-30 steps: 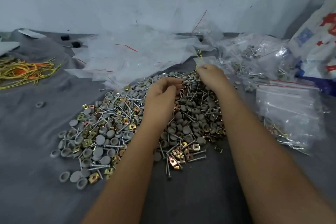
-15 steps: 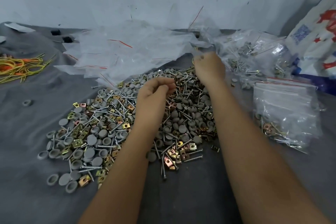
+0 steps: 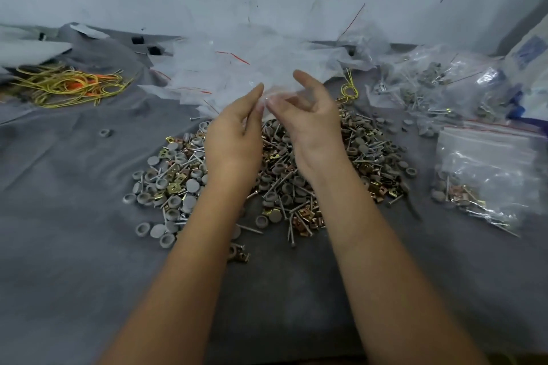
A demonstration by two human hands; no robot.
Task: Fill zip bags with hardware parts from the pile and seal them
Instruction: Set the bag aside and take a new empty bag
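The left hand (image 3: 234,139) and right hand (image 3: 311,124) are pinching a clear empty zip bag (image 3: 268,98) above the mixed grey-and-brass hardware pile (image 3: 296,175); rubbing its mouth apart is probably best.

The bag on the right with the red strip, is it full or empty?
Partly full. The bag lies flat on the cloth, with screws, grey caps and brass clips gathered in its lower part; the upper part looks clear.

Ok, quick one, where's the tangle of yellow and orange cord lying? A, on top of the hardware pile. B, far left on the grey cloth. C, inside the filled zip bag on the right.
B: the cord tangle lies on the grey cloth at far left, apart from the hardware pile.
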